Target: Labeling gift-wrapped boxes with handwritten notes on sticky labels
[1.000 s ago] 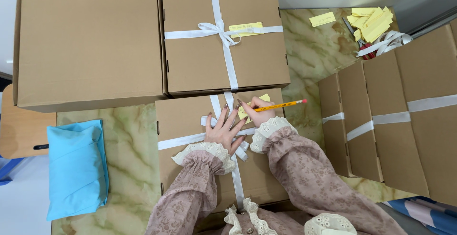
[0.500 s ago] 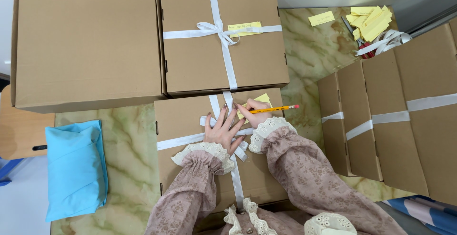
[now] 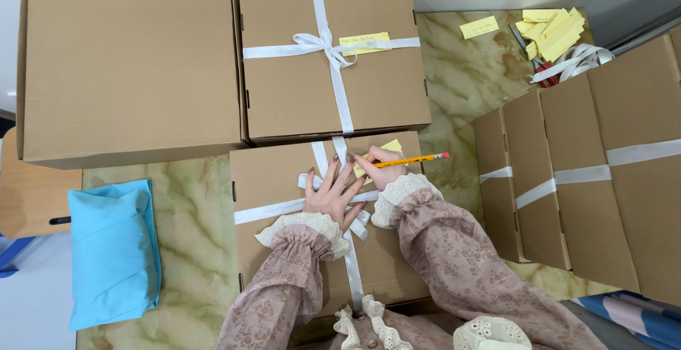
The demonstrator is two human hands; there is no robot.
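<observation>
A cardboard box [image 3: 277,180] tied with white ribbon [image 3: 269,209] lies in front of me on the marble-patterned table. My left hand [image 3: 333,195] rests flat with fingers spread on the ribbon's bow at the box's middle. My right hand [image 3: 381,168] holds a yellow pencil [image 3: 418,158], its tip down on a yellow note [image 3: 389,147] stuck to the box top. The pencil's pink end points right.
Behind stand a ribbon-tied box with a yellow note [image 3: 333,59] and a plain large box [image 3: 128,73]. More ribboned boxes [image 3: 589,173] stand at right. Yellow notes [image 3: 553,27], loose ribbon and scissors lie far right. A blue cloth bag [image 3: 113,251] sits at left.
The pencil has dipped slightly and shifted over the note as my right hand moves; my left hand stays pressed on the bow.
</observation>
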